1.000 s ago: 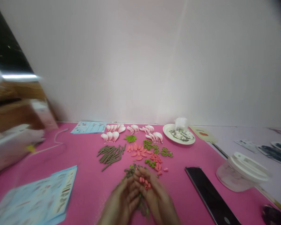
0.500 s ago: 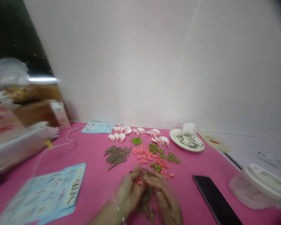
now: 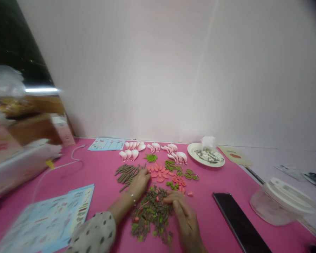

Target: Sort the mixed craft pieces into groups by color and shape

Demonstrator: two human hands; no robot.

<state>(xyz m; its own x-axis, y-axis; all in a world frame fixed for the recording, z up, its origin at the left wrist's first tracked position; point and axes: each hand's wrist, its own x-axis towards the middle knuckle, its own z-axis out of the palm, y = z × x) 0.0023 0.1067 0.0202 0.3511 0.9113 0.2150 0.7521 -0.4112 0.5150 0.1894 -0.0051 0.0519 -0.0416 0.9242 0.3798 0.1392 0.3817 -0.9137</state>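
My left hand [image 3: 139,184] rests palm down by the brown sticks [image 3: 126,174], its fingertips near the coral petals [image 3: 159,174]. It shows nothing held, and its curled fingers hide what lies beneath. My right hand [image 3: 181,214] touches the right edge of a mixed heap of brown and green pieces [image 3: 150,214], with its fingers slightly apart and empty. Green rings [image 3: 189,174] and pale pink petals [image 3: 133,149] lie in separate groups farther away. A polka-dot sleeve [image 3: 94,233] covers my left forearm.
Everything lies on a pink mat [image 3: 100,168]. A white plate [image 3: 192,151] stands at the back, a black phone [image 3: 239,223] lies to the right, and a clear lidded container [image 3: 271,207] stands beyond it. Printed sheets [image 3: 52,219] lie at the left, near a white cable [image 3: 73,158].
My hands have separated from their cupped position over the heap, leaving it uncovered. The left hand has moved up and left to the sticks, and the right hand has moved to the heap's right edge.
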